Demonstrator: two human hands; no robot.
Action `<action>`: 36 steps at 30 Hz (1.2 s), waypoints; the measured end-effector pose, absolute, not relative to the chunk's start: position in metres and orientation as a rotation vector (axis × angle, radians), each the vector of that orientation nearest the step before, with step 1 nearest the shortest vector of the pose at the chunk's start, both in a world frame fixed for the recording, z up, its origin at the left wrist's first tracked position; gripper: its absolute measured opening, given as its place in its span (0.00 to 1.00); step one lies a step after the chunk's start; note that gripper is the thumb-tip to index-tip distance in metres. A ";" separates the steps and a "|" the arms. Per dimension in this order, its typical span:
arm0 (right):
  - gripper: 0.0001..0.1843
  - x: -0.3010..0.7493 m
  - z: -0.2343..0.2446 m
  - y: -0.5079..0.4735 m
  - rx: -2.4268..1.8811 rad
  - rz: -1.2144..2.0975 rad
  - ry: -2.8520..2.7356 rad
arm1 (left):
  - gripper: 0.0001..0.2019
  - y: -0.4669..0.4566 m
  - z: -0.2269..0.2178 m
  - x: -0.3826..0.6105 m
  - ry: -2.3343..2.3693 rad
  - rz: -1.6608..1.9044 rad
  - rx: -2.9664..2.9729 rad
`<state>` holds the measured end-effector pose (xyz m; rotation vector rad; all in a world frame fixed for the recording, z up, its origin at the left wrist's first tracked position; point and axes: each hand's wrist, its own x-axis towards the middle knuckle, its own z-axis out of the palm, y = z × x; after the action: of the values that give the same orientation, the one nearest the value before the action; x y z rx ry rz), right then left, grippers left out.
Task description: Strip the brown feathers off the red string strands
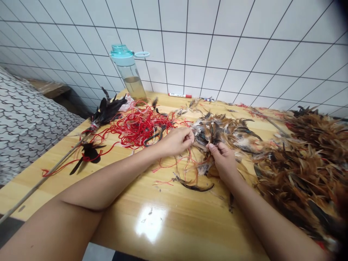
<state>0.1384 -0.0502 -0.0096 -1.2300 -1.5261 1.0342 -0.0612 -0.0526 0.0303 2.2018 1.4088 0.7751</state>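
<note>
My left hand [178, 140] is closed in a pinch above the middle of the table, beside the red string pile; what its fingers hold, if anything, is hidden. Thumb and fingers of my right hand [225, 161] are pressed together on a small bunch of brown and dark feathers [213, 133]. Behind and around it lies a loose heap of brown, white and black feathers [239, 131]. A tangled pile of red string [137, 125] spreads left of my hands, with what looks like dark-handled scissors [154, 137] partly under it.
A large mass of brown feathers [301, 174] covers the table's right side. At left lies a thin stick [58, 163] with black feathers [107, 110] tied at its end. A bottle [133, 81] and red marker [179, 95] are near the tiled wall [201, 47].
</note>
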 end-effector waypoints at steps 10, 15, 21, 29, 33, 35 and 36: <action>0.13 0.138 -0.010 -0.050 -1.216 1.048 -1.499 | 0.02 -0.044 0.024 -0.069 1.329 0.849 1.871; 0.14 0.137 -0.013 -0.049 -1.208 1.055 -1.492 | 0.02 -0.046 0.023 -0.067 1.061 0.819 1.470; 0.18 0.136 -0.011 -0.051 -1.224 0.987 -1.557 | 0.10 -0.051 0.025 -0.063 0.958 0.752 1.402; 0.16 0.135 -0.013 -0.053 -1.203 1.004 -1.587 | 0.07 -0.050 0.030 -0.066 0.850 0.522 1.769; 0.14 0.135 -0.015 -0.052 -1.202 1.000 -1.626 | 0.08 -0.050 0.031 -0.063 0.885 0.677 1.872; 0.14 0.135 -0.015 -0.052 -1.193 0.996 -1.636 | 0.08 -0.050 0.028 -0.060 0.932 0.877 1.743; 0.13 0.135 -0.015 -0.052 -1.185 1.000 -1.635 | 0.09 -0.051 0.026 -0.058 0.938 0.965 1.632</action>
<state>0.1354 -0.0523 -0.0153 -1.1846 -1.6354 1.0000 -0.0578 -0.0509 0.0259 1.6322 0.9376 0.9654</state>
